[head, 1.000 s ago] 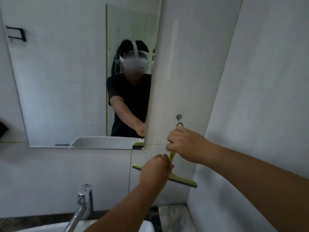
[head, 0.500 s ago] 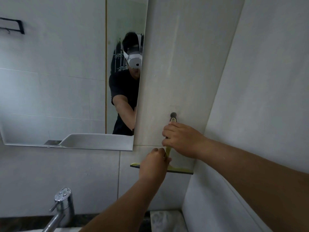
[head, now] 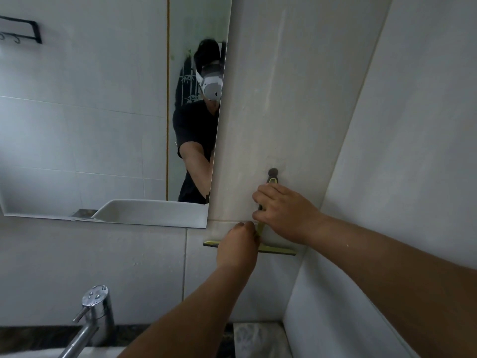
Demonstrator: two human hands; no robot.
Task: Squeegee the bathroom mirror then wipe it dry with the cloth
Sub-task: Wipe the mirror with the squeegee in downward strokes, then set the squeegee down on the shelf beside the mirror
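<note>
A yellow-green squeegee [head: 280, 249] hangs against the tiled wall to the right of the mirror [head: 85, 130], its handle loop on a dark round wall hook [head: 273, 172]. My right hand [head: 286, 211] is closed around the upper handle just below the hook. My left hand [head: 238, 245] grips the lower handle where it meets the blade, hiding the blade's middle. The blade lies roughly level below the mirror's bottom right corner. No cloth is in view.
A chrome faucet [head: 91, 319] stands at the lower left over a white basin edge. The right side wall [head: 413, 125] meets the back wall close beside the squeegee. A black towel rack [head: 25, 29] hangs at the upper left. The mirror reflects a person.
The squeegee has risen and levelled out, and its handle loop now sits on the wall hook. Both hands moved up with it, and the view shifted to the right.
</note>
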